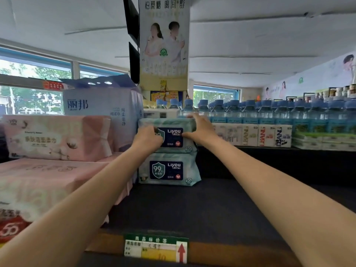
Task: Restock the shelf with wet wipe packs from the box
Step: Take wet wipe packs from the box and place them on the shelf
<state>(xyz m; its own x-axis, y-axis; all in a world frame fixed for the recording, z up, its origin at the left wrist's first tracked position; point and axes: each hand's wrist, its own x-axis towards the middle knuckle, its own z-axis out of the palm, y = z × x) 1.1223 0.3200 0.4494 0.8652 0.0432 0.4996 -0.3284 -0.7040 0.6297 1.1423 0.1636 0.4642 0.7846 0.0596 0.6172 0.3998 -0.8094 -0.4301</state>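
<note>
Two teal wet wipe packs with dark blue labels are stacked at the back of the dark shelf [202, 209]. The lower pack [169, 169] lies flat on the shelf. The upper pack [173, 134] sits on top of it. My left hand [148, 137] grips the upper pack's left front, fingers curled over its label. My right hand [200, 129] holds its right end, fingers over the top and thumb on the front. The box is out of view.
Pink tissue packs [55, 137] and a pale blue tissue bundle [102, 110] stand to the left of the stack. Blue-capped water bottles [269, 112] and white cartons [256, 134] line the far side. A price tag [156, 247] marks the shelf's front edge.
</note>
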